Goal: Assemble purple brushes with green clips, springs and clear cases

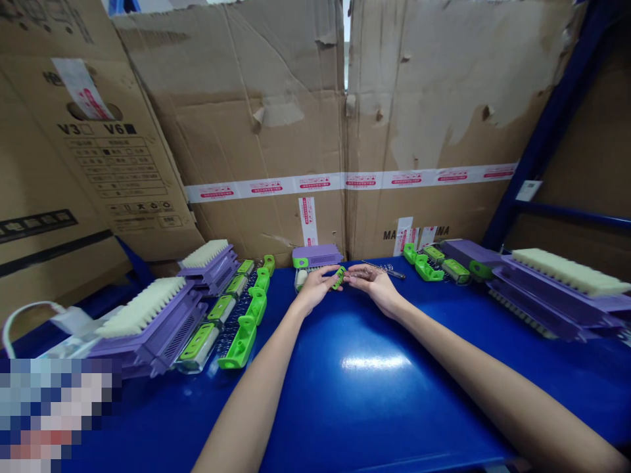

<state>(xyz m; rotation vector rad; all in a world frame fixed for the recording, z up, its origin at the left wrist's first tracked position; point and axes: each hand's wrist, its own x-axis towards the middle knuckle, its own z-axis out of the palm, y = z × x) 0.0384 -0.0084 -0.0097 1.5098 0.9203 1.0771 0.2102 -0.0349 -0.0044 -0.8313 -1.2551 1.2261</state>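
Over the far middle of the blue table, my left hand (315, 287) pinches a small bright green plastic part (338, 278) between thumb and fingers. My right hand (375, 286) is closed at the part's right side, fingertips together; what they hold, if anything, is too small to make out. Just behind my hands sits a purple plastic housing (318, 254) with a green end. A thin metal tool (392, 270), partly covered by my right hand, lies beside some small shiny metal pieces (379, 266).
Purple housings with cream bristle blocks (148, 305) stand at the left, others (572, 270) at the right. Green brackets (245, 332) and clear-sided green-topped blocks (200, 341) form rows on the left; more brackets (426, 268) lie right. Cardboard (266, 131) walls the back.
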